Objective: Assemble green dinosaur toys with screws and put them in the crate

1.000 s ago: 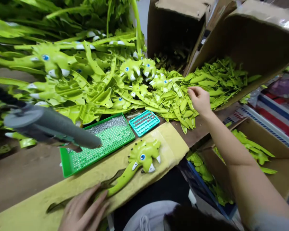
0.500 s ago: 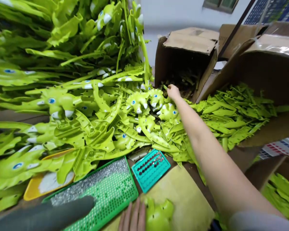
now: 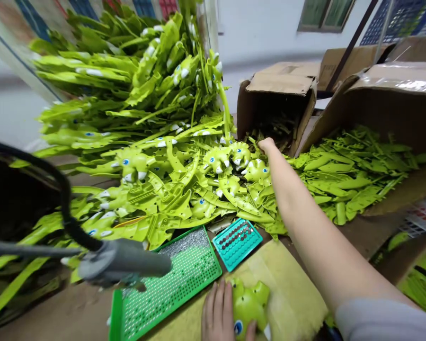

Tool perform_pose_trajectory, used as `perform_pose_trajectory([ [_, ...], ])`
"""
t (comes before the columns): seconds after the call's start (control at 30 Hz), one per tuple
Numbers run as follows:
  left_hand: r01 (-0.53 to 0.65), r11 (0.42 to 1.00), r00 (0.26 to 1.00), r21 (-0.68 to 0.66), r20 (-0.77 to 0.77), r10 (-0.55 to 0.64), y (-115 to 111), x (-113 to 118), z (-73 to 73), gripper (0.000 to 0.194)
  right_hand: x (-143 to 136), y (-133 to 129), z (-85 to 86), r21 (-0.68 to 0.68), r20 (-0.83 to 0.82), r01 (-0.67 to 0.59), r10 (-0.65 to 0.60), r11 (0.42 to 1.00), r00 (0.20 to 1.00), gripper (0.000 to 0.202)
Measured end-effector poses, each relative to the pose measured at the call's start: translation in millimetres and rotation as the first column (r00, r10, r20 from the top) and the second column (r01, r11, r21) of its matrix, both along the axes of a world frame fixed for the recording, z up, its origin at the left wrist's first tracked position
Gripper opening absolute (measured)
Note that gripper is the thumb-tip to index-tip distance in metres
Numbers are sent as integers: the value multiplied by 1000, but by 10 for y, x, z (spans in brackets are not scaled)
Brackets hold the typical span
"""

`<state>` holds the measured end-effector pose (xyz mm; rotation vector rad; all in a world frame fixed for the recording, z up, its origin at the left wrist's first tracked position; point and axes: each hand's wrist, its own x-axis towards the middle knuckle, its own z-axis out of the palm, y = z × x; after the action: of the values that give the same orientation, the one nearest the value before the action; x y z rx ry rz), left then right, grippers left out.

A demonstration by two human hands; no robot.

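Observation:
My left hand [image 3: 218,308] rests on the yellow work mat with fingers along one side and thumb along the other of a light-green plastic dinosaur half-shell [image 3: 250,303] with a blue eye. My right hand [image 3: 267,145] is stretched far forward to the pile, at the mouth of a small cardboard box [image 3: 287,80]. Its fingers are bent together, and whatever they hold is too small to make out. Just left of it lie several green dinosaur parts [image 3: 217,159] with blue eyes and white horns.
A green perforated tray [image 3: 170,279] of small metal screws stands beside a teal tray [image 3: 237,244] with dark round pieces. Over the green tray hangs a grey power screwdriver [image 3: 128,263] on a black cable. Right of my arm, a larger carton [image 3: 376,102] spills green strips [image 3: 341,170].
The view has swung left and upward, bringing the whole screwdriver into sight. My right hand's fingers have sunk lower into the pieces by the box. My left hand stays on the half-shell.

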<state>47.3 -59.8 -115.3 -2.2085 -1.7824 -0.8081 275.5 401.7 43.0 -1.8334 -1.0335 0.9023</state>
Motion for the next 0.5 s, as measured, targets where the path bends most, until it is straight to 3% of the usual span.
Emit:
perform_pose_trajectory([
  [0.1, 57, 996, 998, -73, 33, -55, -9, -4, 155, 66, 60, -513, 194, 90, -239, 0, 22, 996, 971, 41],
  [0.17, 95, 985, 994, -144, 75, -85, 30, -11, 286, 61, 113, -1028, 151, 172, -349, 13, 49, 985, 936, 33],
  [0.27, 156, 937, 984, -311, 129, -121, 114, 2, 535, 59, 164, -2053, -216, 254, -447, 16, 103, 967, 889, 19],
  [0.37, 253, 852, 965, -458, 178, -191, 152, 39, 810, 44, 142, -3098, -711, 296, -549, -9, 178, 955, 816, 23],
  [0.43, 304, 815, 951, -493, 201, -233, 156, 67, 946, 41, 69, -3614, -959, 296, -578, 19, 163, 955, 799, 27],
  [0.5, 339, 836, 940, -431, 187, -285, 157, 90, 1013, 59, -41, -3924, -1113, 277, -572, 22, 147, 961, 807, 29],
])
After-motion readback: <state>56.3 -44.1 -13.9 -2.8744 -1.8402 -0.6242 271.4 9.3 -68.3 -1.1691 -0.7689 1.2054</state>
